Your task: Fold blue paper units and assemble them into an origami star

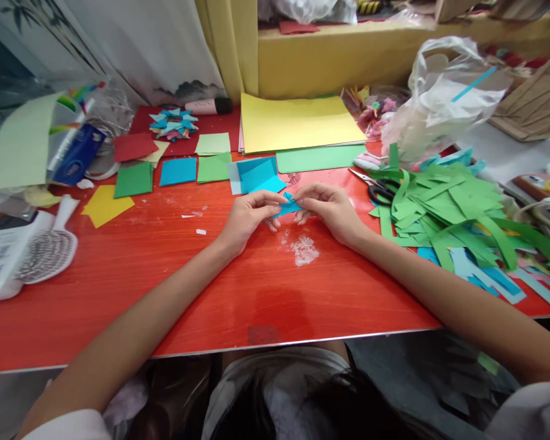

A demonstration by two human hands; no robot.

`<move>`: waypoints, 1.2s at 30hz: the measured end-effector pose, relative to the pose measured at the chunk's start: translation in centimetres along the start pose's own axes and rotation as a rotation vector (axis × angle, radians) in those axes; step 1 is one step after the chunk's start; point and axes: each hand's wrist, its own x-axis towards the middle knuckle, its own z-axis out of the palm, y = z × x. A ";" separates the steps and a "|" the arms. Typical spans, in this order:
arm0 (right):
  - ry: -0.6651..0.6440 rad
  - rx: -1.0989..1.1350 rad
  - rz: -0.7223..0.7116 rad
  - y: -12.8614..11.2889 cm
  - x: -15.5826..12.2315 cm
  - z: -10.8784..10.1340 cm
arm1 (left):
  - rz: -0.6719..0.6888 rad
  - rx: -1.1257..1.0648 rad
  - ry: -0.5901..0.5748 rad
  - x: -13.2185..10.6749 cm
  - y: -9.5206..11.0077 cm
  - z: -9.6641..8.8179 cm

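Between my two hands, a small folded piece of blue paper [288,208] is held above the red table [201,305]. The fingers of my left hand [252,217] pinch its left end. On the other end, my right hand [325,211] grips it with thumb and fingertips. Part of the paper is hidden behind my fingers. Just beyond my hands lie blue paper sheets [259,174], one with a pointed corner. A pair of scissors [380,188] with black handles rests to the right of my right hand.
At the right is a heap of green paper strips [440,208]. Yellow sheets [297,122] are stacked at the back. Coloured squares, including a blue stack [178,172], lie left of centre, near a folded paper ring [173,123]. A hairbrush [50,250] sits far left.
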 end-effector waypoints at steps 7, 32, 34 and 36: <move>0.015 0.012 -0.011 -0.1 -0.1 0.1 | -0.012 -0.048 0.008 0.0 -0.2 -0.1; 0.007 0.081 0.033 0.4 0.2 0.3 | 0.120 0.103 0.022 -0.1 -0.9 0.3; -0.003 0.062 0.033 0.4 0.2 0.3 | 0.134 0.143 0.023 -0.1 -1.0 0.2; -0.005 0.063 0.031 0.4 0.3 0.3 | 0.149 0.173 0.023 -0.2 -1.0 0.2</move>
